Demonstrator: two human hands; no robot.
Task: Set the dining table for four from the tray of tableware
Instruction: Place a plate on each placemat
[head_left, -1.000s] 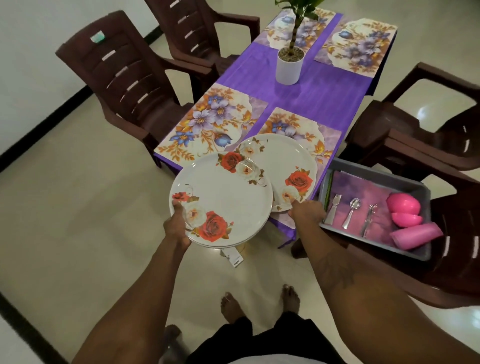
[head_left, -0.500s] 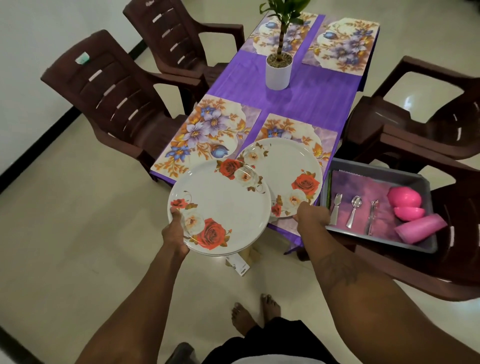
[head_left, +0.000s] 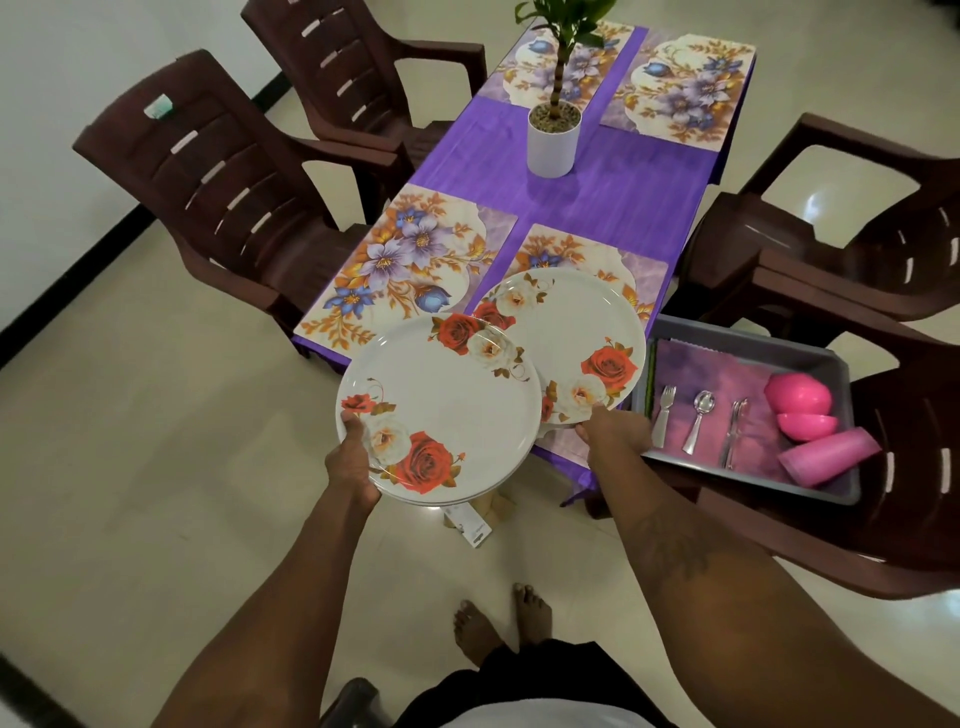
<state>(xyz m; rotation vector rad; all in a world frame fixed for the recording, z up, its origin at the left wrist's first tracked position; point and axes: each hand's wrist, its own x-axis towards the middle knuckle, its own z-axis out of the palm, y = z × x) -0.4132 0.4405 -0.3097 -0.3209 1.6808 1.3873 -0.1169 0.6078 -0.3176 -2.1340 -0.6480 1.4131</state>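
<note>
My left hand grips the near rim of a stack of white rose-patterned plates, held off the table's near end. My right hand holds another rose plate by its near edge, over the near right floral placemat; I cannot tell whether it rests on the mat. The near left placemat is bare. A grey tray sits on a chair at the right with a fork, a spoon, a knife, pink bowls and a pink cup.
The purple-clothed table carries a white potted plant in the middle and two more bare placemats at the far end. Brown plastic chairs stand on both long sides. My bare feet stand on the pale tiled floor.
The right-hand plate has slid further out to the right from the stack, onward over the near right placemat. My view has come a little closer to the table.
</note>
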